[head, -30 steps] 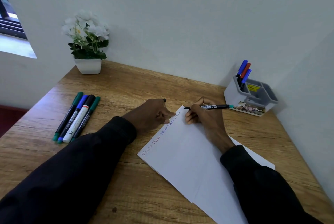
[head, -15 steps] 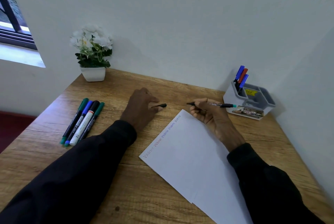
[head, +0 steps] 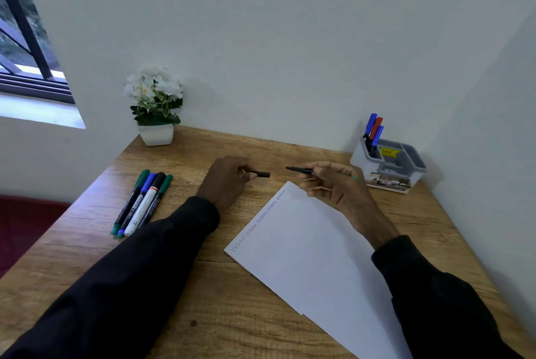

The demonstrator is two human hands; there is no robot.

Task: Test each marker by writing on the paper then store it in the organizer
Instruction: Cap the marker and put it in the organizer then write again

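Note:
My right hand [head: 333, 186] holds an uncapped black marker [head: 300, 169] with a green end, its tip pointing left, raised just past the far corner of the white paper [head: 313, 254]. My left hand [head: 229, 180] pinches the marker's black cap [head: 262, 174], whose open end faces the tip a short gap away. The paper carries a row of written words along its left edge. A grey organizer [head: 388, 163] at the back right holds three markers, two blue and one red [head: 374, 128]. Several capped markers [head: 142, 202] lie side by side on the left of the desk.
A white pot of white flowers [head: 155, 106] stands at the back left of the wooden desk [head: 203, 286]. White walls close the desk in behind and on the right. A window is at the far left.
My right hand lifted the marker off the paper and away from the written line. My left hand left the paper's edge and brought the cap up to face the tip. The view tilted upward.

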